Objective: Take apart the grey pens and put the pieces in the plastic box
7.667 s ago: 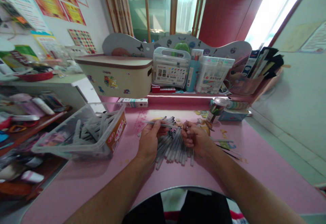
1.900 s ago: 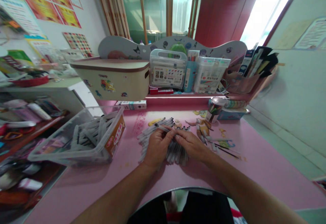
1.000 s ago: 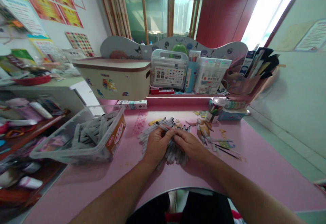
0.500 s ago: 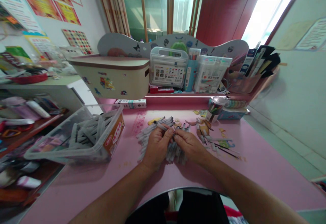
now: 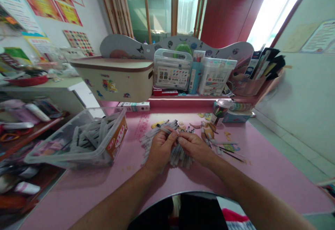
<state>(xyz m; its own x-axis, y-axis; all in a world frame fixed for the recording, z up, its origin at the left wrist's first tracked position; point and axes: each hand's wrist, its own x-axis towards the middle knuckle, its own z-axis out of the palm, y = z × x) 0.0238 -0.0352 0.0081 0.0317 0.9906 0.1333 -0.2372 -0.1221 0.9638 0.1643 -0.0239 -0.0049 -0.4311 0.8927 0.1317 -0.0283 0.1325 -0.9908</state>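
Note:
My left hand (image 5: pixel 161 150) is closed around a grey-white pen (image 5: pixel 164 130), whose dark tip points up and to the left. My right hand (image 5: pixel 195 147) meets it fingertip to fingertip, pinching at the pen's near end; the exact spot is hidden by the fingers. Beneath and between both hands lies a pile of similar pens (image 5: pixel 180 158). Another bunch of pens (image 5: pixel 148 141) fans out on the pink desk to the left of my left hand. Thin dark rods and clear tubes (image 5: pixel 227 148) lie loose beyond my right hand.
A clear plastic bin (image 5: pixel 65 158) of grey pens stands at the left on the pink desk (image 5: pixel 209 195). Toward the back right are a clear jar (image 5: pixel 218 113) and a blue box (image 5: pixel 237 116). A lidded cream bin (image 5: pixel 117 82) and marker cases (image 5: pixel 172 71) line the shelf.
Both hands stay together at the pen with almost no movement; the fingertips have shifted only slightly. The whole view has moved a little.

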